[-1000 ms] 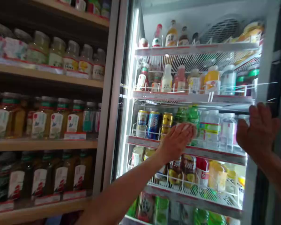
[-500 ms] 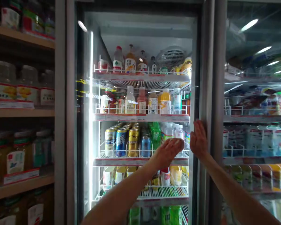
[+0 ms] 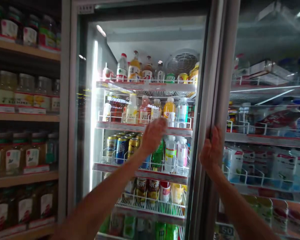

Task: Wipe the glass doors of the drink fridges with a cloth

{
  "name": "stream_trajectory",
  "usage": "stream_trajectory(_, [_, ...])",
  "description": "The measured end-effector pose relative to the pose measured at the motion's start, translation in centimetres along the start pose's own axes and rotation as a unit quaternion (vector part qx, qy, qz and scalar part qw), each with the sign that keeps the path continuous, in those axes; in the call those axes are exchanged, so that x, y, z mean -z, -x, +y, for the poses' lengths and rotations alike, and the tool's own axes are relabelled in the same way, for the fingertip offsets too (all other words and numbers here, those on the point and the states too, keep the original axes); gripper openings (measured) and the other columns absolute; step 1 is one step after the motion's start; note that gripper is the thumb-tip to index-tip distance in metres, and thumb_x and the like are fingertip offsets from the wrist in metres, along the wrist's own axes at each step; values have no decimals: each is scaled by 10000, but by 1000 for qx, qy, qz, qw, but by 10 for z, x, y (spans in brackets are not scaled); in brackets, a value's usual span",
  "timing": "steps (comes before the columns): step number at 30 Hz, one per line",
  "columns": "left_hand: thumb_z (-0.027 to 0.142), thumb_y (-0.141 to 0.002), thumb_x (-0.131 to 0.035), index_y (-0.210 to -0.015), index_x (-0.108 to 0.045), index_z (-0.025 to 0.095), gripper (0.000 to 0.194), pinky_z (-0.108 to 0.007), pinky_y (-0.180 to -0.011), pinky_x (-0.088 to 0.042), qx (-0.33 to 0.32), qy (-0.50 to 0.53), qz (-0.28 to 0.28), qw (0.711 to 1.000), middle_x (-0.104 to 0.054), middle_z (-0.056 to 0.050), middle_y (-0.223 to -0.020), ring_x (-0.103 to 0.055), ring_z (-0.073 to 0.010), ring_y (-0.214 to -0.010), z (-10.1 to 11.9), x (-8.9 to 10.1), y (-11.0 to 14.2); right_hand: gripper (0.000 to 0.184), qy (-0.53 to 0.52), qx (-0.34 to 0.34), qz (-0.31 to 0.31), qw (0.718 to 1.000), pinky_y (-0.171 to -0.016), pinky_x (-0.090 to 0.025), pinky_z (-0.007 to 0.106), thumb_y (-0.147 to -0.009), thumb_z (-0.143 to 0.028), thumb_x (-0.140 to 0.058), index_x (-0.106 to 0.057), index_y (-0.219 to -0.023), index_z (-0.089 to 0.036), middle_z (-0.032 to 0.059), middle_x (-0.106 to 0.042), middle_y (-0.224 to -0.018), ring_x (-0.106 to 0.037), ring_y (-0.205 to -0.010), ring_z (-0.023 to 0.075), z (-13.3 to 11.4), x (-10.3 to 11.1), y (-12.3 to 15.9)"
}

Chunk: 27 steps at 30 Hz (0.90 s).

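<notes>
A lit drinks fridge stands before me behind a glass door (image 3: 210,83) with a metal frame. At the right edge of that frame is my right hand (image 3: 212,151), its fingers curled at the metal edge. My left hand (image 3: 153,133) is raised in front of the glass, blurred by motion, with its fingers loosely stretched and nothing visible in them. It covers part of the middle shelves. Around it show an orange juice bottle (image 3: 169,110), gold and blue cans (image 3: 121,150) and clear bottles (image 3: 170,153).
Wooden shelves (image 3: 25,116) with jars and bottles run along the left. Another glass-fronted fridge (image 3: 265,140) with packaged drinks is on the right. Inside the middle fridge, a round fan grille (image 3: 182,63) sits behind the top shelf. Reflections streak the glass.
My left hand has moved left and up across the glass. My right hand stays at the door frame, its fingers now more curled. The view has tilted and shifted.
</notes>
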<state>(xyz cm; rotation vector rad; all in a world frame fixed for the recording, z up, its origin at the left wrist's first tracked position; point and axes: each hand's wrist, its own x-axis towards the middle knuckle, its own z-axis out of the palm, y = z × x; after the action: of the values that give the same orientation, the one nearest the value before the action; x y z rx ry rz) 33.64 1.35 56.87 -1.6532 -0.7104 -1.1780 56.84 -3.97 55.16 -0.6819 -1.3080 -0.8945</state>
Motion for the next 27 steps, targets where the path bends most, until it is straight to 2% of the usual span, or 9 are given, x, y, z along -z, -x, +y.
stream_trajectory(1, [215,-900,-342,-1436,-180,265,562,-449,-1108,-309,115,-23,61,991,-382,-37,-1438,-268,-218,-1367,-24,5,-6,542,8,4,-7,1000,-1091,-298,515,-895,-243,-296,-226,-1432,-238,84,-312,-1470,-274,-1365,251,1,1,-2])
stream_trajectory(3, [218,-919,-266,-1456,-23,177,591,-572,-1104,-240,185,-52,106,976,-244,-121,-1495,-122,-281,-1404,-48,12,-14,559,6,25,-23,999,-1088,-307,512,-889,-248,-321,-208,-1436,-244,83,-282,-1483,-259,-1371,255,-3,-2,-9])
stream_trajectory(7, [240,-907,-350,-1421,-226,294,531,-375,-1134,-287,-2,-39,37,999,-395,35,-1431,-200,-175,-1389,4,0,-15,553,-26,32,-20,999,-1080,-315,518,-900,-259,-266,-167,-1443,-234,87,-261,-1488,-253,-1374,251,-19,-20,-31])
stream_trajectory(10, [229,-893,-359,-1374,-356,237,481,-381,-1148,-254,-149,-24,-45,987,-374,24,-1445,-209,-204,-1386,28,-9,-17,536,-31,20,-26,999,-1086,-304,516,-908,-268,-252,-191,-1438,-219,90,-272,-1484,-248,-1376,246,-23,-34,-42])
stream_trajectory(16, [200,-885,-345,-1412,-273,183,533,-509,-1090,-304,198,-46,102,974,-406,-114,-1413,-241,-257,-1375,-54,8,-39,530,-31,22,-12,999,-1082,-299,524,-910,-315,-262,-231,-1428,-205,107,-314,-1465,-271,-1366,247,-17,-45,-40])
stream_trajectory(19, [170,-882,-337,-1402,-297,212,522,-457,-1125,-263,-2,-4,31,999,-392,-65,-1430,-219,-217,-1385,-29,4,-42,528,-27,33,14,999,-1081,-292,537,-913,-314,-251,-235,-1428,-196,118,-320,-1461,-289,-1357,257,-16,-50,-39])
stream_trajectory(22, [195,-891,-342,-1354,-385,228,467,-390,-1148,-232,-188,16,-28,982,-357,2,-1455,-221,-189,-1384,-3,-3,-44,528,-7,62,19,998,-1072,-309,536,-915,-289,-260,-217,-1436,-214,111,-317,-1465,-287,-1359,261,-14,-56,-37])
stream_trajectory(24, [209,-893,-344,-1327,-426,217,442,-401,-1137,-255,-134,5,-18,991,-389,-8,-1437,-244,-198,-1376,-25,-1,-47,534,13,76,22,997,-1062,-330,534,-910,-270,-288,-218,-1436,-212,114,-319,-1464,-289,-1357,265,-12,-59,-37])
stream_trajectory(27, [218,-892,-339,-1355,-385,175,468,-464,-1104,-294,122,-24,67,990,-407,-87,-1418,-280,-237,-1361,-100,13,-53,545,38,80,25,996,-1055,-343,537,-902,-255,-315,-220,-1435,-191,122,-321,-1463,-285,-1359,267,-14,-63,-38])
